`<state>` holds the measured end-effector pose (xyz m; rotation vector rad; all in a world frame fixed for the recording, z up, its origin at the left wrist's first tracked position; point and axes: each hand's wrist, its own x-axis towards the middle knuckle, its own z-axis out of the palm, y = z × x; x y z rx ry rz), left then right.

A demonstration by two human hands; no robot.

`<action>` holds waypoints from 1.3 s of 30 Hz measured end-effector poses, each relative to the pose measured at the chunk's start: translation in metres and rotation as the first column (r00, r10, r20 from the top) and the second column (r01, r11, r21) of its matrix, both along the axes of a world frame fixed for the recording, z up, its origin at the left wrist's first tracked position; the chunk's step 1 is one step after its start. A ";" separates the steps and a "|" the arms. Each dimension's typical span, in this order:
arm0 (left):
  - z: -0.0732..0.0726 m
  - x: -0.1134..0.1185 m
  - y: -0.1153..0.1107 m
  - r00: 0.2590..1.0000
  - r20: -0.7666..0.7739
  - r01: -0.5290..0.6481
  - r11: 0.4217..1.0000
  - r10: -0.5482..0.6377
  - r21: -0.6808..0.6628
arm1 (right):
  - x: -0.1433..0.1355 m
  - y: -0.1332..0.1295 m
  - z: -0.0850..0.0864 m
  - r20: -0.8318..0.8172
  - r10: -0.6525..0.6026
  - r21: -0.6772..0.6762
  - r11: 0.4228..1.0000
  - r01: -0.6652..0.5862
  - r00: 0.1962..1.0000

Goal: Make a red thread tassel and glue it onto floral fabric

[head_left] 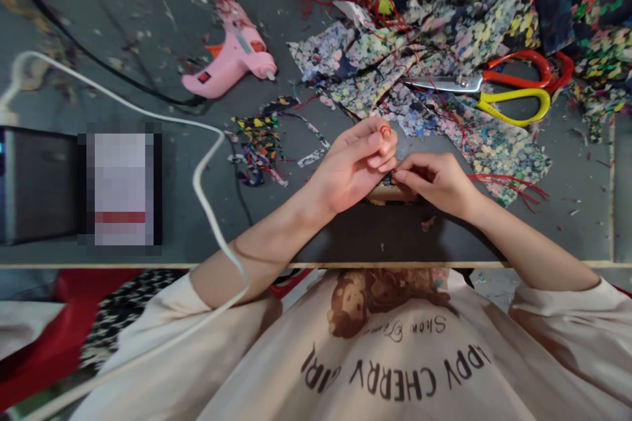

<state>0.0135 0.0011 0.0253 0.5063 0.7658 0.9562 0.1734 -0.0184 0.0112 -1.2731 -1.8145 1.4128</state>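
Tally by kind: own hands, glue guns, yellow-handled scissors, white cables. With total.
Hands (left hand, right hand): 2
Glue gun: 1
Yellow-handled scissors: 1
White cable: 1
Total: 5

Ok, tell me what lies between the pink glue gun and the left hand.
In the head view, small scraps of floral fabric lie on the table between the pink glue gun and the left hand.

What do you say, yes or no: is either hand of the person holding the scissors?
No, the scissors lie on patterned fabric, apart from both the left hand and the right hand.
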 end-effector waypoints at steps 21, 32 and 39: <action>-0.013 -0.013 -0.001 0.894 -0.368 0.326 0.935 -0.257 0.139 | 0.024 0.007 0.006 0.222 -0.100 0.741 0.664 -0.102 0.970; -0.009 -0.013 0.000 0.827 -0.410 0.456 0.885 -0.384 0.092 | 0.026 0.009 0.002 0.285 -0.018 0.762 0.611 -0.215 0.958; -0.008 -0.013 -0.001 0.853 -0.372 0.438 0.890 -0.366 0.129 | 0.025 0.009 0.004 0.220 -0.034 0.766 0.625 -0.151 0.975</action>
